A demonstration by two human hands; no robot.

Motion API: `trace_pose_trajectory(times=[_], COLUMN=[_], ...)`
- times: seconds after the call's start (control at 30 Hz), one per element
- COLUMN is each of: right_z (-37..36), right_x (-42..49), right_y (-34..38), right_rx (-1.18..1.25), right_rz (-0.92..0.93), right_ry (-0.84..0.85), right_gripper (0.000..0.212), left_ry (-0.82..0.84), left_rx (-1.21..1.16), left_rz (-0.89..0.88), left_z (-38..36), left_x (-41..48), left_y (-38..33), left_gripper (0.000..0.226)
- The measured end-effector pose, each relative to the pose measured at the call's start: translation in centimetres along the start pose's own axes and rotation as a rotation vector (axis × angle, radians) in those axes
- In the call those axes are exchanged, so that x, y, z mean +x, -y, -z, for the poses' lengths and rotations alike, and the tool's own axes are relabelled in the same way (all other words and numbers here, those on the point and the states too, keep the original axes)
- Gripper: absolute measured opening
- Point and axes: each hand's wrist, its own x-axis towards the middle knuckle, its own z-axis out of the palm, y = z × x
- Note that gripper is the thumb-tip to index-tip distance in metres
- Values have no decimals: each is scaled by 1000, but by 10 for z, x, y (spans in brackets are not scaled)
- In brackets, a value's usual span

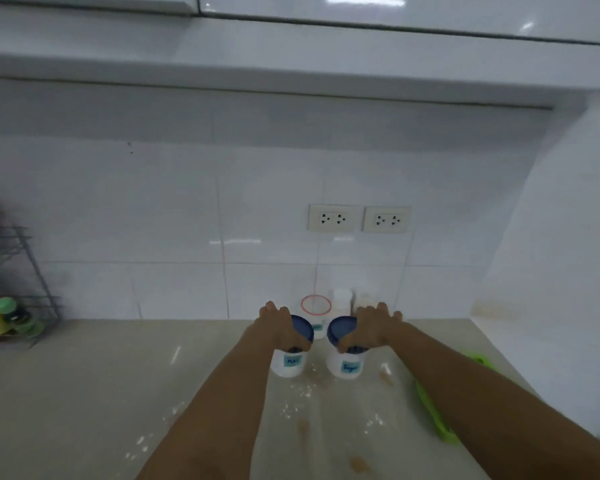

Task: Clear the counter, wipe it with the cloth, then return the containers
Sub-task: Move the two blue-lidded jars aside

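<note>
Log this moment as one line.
left hand: grips MSG jar | right hand: grips sugar jar | counter: spills, unwiped | green cloth: lying right

Two blue-lidded containers [288, 370] [345, 374], one red-rimmed container [316, 305], two wall sockets [332, 218] [387, 220], one cloth [434, 421].

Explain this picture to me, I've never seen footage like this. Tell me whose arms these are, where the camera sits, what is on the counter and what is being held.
There is no machine here. These are a person's two bare arms, filmed by a camera worn on their head that looks forward and down. The left hand grips the blue lid of a white jar labelled, it seems, MSG. The right hand grips the lid of the sugar jar. Both jars seem to stand on the counter, which carries spilled white powder and brown stains. More pale containers stand behind them by the wall. A green thing, probably the cloth, is partly hidden by the right forearm. A wire rack with bottles is at the far left.
</note>
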Motion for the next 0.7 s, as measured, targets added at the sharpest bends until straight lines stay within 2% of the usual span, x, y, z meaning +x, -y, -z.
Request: trace_pose_trajectory(times=[0.17, 0.37, 0.7], right_z=[-7, -28, -69], right_x=[-39, -85, -139], right_y=[-46, -108, -233], right_rx=[-18, -43, -15], right_rz=[42, 20, -124], right_ry=[36, 89, 154], right_gripper=[88, 95, 88], left_ry=[67, 170, 263], left_rx=[94, 158, 83], left_rz=[-31, -57, -180], left_z=[-16, -49, -131], left_x=[-28, -61, -101], left_y=[-52, -107, -207], left_gripper=[92, 96, 98])
